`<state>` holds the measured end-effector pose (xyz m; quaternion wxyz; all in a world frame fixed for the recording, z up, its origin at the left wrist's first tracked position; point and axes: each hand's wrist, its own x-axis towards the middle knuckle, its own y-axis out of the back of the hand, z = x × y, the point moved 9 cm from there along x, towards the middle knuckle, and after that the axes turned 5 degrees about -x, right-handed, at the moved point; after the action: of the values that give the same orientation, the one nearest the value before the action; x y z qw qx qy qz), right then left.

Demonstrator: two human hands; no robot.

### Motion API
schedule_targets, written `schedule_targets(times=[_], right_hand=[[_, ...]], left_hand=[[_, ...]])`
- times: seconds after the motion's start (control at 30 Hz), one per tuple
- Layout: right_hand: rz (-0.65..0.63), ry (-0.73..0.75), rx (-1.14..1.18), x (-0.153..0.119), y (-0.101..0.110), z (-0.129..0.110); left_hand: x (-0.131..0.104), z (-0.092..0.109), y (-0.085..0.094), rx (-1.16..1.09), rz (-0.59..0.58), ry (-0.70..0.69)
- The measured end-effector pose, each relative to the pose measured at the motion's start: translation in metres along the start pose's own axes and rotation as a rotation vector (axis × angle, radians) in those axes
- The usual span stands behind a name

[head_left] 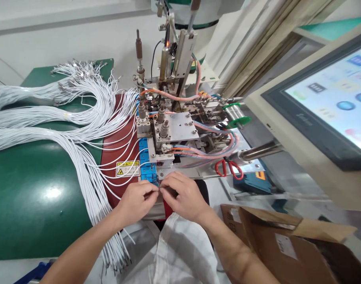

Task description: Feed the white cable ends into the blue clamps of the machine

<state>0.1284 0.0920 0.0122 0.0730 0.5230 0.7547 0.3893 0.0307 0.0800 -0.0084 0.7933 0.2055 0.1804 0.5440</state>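
My left hand [139,200] is closed in a pinch at the near end of the blue fixture strip [148,172]. Beside it, my right hand [181,194] is pinched too, and the fingertips of both hands nearly meet. Whatever lies between the fingertips is too small to make out. White cables [79,173] run from a large bundle at the left, and several of their ends reach the blue strip. The metal machine [180,128] stands just beyond my hands.
A green table [35,197] lies left, with a warning label [128,169] on the red plate. Red-handled scissors [229,169] and a solder spool [236,114] are right of the machine. A touchscreen [331,94] overhangs the right side, above cardboard boxes [266,248].
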Motion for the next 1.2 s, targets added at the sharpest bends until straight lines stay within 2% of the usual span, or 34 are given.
schedule_targets(times=[0.1, 0.2, 0.33, 0.5, 0.77, 0.97, 1.07, 1.2], right_hand=[[0.165, -0.206, 0.154, -0.005, 0.003, 0.012], [0.259, -0.339, 0.244, -0.014, -0.003, 0.019], [0.283, -0.348, 0.306, -0.02, -0.009, 0.023], [0.263, -0.427, 0.41, -0.022, -0.011, 0.037], [0.27, -0.452, 0.418, -0.019, -0.016, 0.037], [0.365, -0.384, 0.207, -0.022, -0.006, 0.033], [0.334, -0.434, 0.186, -0.021, -0.012, 0.043], [0.209, -0.494, 0.139, -0.018, -0.027, 0.058]], left_hand=[[-0.003, -0.011, 0.006, -0.106, 0.143, 0.089], [-0.006, -0.021, 0.006, -0.268, 0.217, 0.164], [-0.007, -0.03, 0.001, -0.446, 0.219, 0.245], [-0.007, -0.033, -0.001, -0.507, 0.217, 0.292], [-0.007, -0.034, -0.007, -0.447, 0.182, 0.211], [-0.006, -0.039, -0.004, -0.454, 0.197, 0.297], [-0.002, -0.036, 0.008, -0.263, 0.14, 0.274], [0.004, -0.025, 0.024, 0.052, 0.075, 0.11]])
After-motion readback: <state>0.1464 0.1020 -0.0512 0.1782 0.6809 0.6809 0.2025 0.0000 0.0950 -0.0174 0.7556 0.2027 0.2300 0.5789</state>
